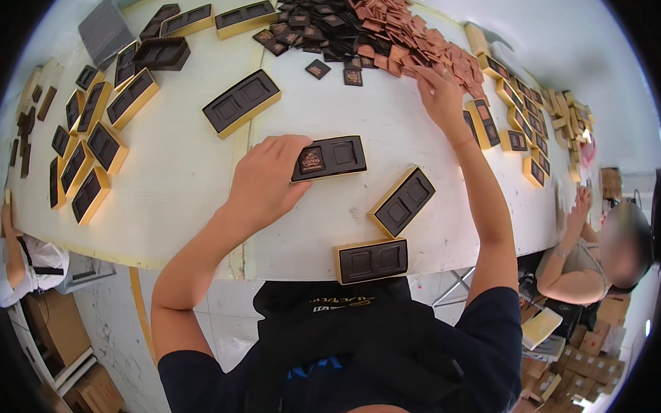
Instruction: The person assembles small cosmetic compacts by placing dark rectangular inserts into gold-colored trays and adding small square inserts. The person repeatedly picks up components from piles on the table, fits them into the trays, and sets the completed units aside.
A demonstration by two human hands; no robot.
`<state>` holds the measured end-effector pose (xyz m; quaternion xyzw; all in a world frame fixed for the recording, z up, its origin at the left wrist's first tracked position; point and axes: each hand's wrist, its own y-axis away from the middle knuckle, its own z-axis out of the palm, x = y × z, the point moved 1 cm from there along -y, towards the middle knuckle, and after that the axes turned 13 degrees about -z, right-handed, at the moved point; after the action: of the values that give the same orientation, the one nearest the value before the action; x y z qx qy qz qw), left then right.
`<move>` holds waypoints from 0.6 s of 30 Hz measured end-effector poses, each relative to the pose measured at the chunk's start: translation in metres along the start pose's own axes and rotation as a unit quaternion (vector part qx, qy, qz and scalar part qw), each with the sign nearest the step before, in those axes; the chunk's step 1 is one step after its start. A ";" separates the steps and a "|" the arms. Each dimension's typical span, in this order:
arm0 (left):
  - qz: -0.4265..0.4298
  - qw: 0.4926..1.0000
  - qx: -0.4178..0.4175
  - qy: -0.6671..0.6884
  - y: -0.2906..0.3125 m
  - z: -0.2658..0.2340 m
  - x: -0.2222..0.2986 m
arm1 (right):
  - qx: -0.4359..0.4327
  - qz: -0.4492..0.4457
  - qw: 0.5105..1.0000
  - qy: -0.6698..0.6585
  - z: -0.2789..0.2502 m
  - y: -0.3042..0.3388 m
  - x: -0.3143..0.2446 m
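My left hand is closed around the left end of a dark two-compartment box on the table. A dark square with a copper-coloured print sits in its left compartment; the right one holds nothing. My right hand reaches to the near edge of a pile of copper-brown squares, fingers stretched out and apart, fingertips touching or just above them. A pile of black squares adjoins it on the left. Two more gold-sided boxes lie nearer me, and another lies beyond my left hand.
Several gold-sided boxes cluster at the left, with a dark tray behind them. Filled boxes line the right side. A person sits at the right edge, and another person's sleeve shows at the far left.
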<state>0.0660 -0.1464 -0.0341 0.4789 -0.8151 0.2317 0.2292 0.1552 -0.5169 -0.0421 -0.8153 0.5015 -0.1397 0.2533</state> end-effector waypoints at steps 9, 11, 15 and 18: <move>-0.006 1.000 0.005 0.024 0.000 0.013 0.002 | -0.161 0.115 0.817 -0.542 -0.040 0.006 -0.128; -0.014 0.999 0.001 0.030 -0.001 0.020 -0.003 | -0.222 0.058 0.862 -0.451 -0.044 -0.001 -0.137; -0.012 0.999 -0.015 0.033 -0.005 0.023 -0.005 | -0.182 -0.027 0.896 -0.405 -0.041 -0.002 -0.138; 0.000 0.999 -0.006 0.040 -0.005 0.024 -0.006 | -0.177 -0.035 0.891 -0.416 -0.033 0.004 -0.138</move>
<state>0.0693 -0.1587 -0.0557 0.4679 -0.8065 0.2457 0.2651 0.0733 -0.4042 -0.0133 -0.8473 0.3374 0.2944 0.2856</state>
